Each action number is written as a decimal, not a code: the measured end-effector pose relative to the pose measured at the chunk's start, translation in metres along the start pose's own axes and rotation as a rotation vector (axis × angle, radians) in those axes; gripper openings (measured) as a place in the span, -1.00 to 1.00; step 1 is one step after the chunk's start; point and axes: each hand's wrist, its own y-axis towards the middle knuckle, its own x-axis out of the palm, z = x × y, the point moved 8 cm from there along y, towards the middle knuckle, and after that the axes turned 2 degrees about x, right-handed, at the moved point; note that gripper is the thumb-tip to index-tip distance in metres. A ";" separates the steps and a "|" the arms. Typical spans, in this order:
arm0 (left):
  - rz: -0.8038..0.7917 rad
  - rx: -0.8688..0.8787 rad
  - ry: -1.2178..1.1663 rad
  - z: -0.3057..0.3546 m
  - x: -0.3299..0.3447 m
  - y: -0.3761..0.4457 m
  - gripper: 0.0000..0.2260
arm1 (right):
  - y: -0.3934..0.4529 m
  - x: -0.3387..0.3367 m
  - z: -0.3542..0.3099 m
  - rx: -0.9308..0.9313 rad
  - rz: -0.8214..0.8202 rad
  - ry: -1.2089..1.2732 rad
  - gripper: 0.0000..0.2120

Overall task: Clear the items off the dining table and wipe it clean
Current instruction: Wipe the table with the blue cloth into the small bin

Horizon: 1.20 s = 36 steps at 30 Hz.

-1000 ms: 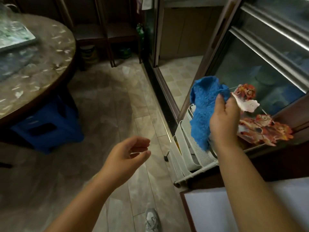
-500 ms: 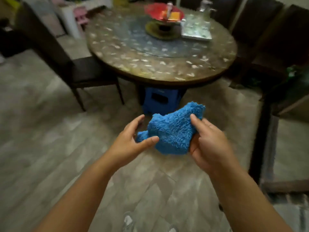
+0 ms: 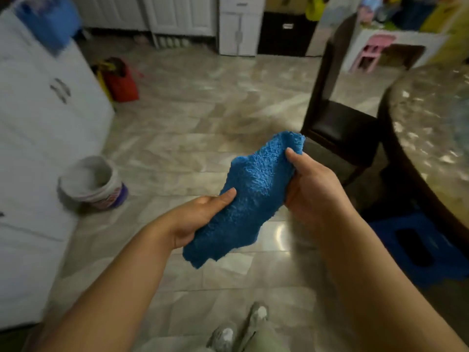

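1. The person is standing on the tiled floor [image 3: 193, 118] and holding a blue cloth [image 3: 250, 196] in mid-air at the centre of the frame, between both hands and over bare floor.
2. The left hand [image 3: 200, 217] is closing on the cloth's lower left part, thumb lying on top, fingers hidden beneath. The right hand [image 3: 313, 189] is pinching the upper right edge, thumb pressing into the pile.
3. Both grips are clamped on the cloth. Held at two ends like this, it seems to be getting spread or refolded into a pad for wiping, ahead of reaching the table.
4. The cloth is looking thick and shaggy, a plush microfibre sort, bright blue, crumpled, with a ragged lower edge hanging free. Whether it is damp, I cannot tell.
5. The dining table [image 3: 429, 128] is showing at the right edge of the frame, round, with a speckled top and a dark rim. The part in view is blurred, and it sits apart from the cloth.
6. A dark chair [image 3: 337, 123] is standing beside the table, right of centre, and a blue stool [image 3: 416, 247] is sitting under the table at lower right.
7. A white bucket [image 3: 94, 184] is standing at the left of the frame by white cabinets [image 3: 38, 138].
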 end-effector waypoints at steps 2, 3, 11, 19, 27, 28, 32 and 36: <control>0.043 0.032 -0.225 0.003 -0.026 -0.005 -0.56 | 0.029 0.027 0.009 0.038 -0.047 -0.061 -0.70; 0.095 0.068 -0.322 0.006 -0.040 -0.006 -0.62 | 0.045 0.038 0.015 0.063 -0.056 -0.111 -0.71; 0.697 0.301 -0.526 0.043 -0.148 -0.010 -0.69 | 0.112 0.092 0.080 0.200 -0.142 -0.363 -0.72; 0.710 0.360 -0.436 0.070 -0.206 -0.037 -0.71 | 0.126 0.232 0.108 -0.005 -0.660 -0.769 -0.32; 0.934 0.403 -0.234 0.065 -0.356 -0.100 -0.80 | 0.161 0.376 0.169 -0.176 -0.814 -1.193 -0.79; 0.958 0.413 -0.310 0.061 -0.376 -0.109 -0.81 | 0.165 0.390 0.173 -0.145 -0.823 -1.208 -0.73; 1.107 0.491 -0.649 0.042 -0.450 -0.149 -0.83 | 0.207 0.423 0.183 0.146 -0.641 -0.803 -0.70; 1.308 0.490 -0.542 0.036 -0.525 -0.179 -0.85 | 0.250 0.451 0.184 0.341 -0.422 -0.393 -0.70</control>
